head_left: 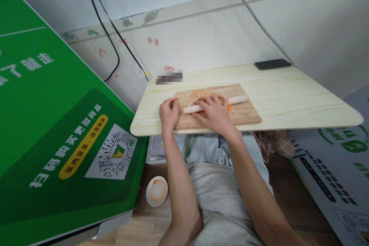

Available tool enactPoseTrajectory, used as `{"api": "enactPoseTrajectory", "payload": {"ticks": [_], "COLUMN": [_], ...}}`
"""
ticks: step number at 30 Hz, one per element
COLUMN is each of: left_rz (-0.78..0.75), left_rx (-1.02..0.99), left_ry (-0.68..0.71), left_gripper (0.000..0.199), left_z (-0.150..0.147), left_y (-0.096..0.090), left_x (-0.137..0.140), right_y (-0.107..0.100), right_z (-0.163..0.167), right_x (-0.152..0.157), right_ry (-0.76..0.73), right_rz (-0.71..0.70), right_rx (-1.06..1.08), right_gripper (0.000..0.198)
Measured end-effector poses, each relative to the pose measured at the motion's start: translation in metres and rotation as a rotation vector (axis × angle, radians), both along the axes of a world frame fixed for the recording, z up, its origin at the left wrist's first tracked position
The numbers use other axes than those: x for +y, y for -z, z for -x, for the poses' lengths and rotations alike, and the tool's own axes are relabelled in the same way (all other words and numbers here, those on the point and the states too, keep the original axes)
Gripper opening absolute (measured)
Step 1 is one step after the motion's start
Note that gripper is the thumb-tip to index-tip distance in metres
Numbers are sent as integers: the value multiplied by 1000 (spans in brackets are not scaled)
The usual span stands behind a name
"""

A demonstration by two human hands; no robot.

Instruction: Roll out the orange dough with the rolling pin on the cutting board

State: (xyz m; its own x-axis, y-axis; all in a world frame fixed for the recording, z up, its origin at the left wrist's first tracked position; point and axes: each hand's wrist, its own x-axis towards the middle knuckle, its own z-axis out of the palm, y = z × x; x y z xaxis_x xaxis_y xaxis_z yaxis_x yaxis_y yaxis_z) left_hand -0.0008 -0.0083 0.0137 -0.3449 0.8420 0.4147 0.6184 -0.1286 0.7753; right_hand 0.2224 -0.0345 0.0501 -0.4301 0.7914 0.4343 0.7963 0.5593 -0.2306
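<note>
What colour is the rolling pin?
The rolling pin is pale, creamy white, as the head view shows.

The board (pixel 246 115) is brown, the rolling pin (pixel 236 100) whitish.

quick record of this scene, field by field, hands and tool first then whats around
left hand: curled at the board's left edge; grip unclear
right hand: palm down over the rolling pin, fingers spread
rolling pin: lying across the board, partly hidden by the right hand
board: wooden, on the table, with pale powder on it
orange material: beside the pin, mostly covered
phone: dark, at the table's far edge, right side
bowl: below table height, left of the left forearm, orange residue inside
</note>
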Motion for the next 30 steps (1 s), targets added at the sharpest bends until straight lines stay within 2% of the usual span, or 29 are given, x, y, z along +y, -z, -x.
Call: {"api": "enactPoseTrajectory", "payload": {"ticks": [30], "left_rz": [-3], "left_rx": [-13], "left_ry": [4], "left_gripper": [24], "left_z": [0], "left_y": [-1], "left_x": [1], "right_y": [-1], "right_z": [2], "right_x": [0], "right_ry": [10], "right_rz": [-11], "right_rx": [0], "right_gripper": [39]}}
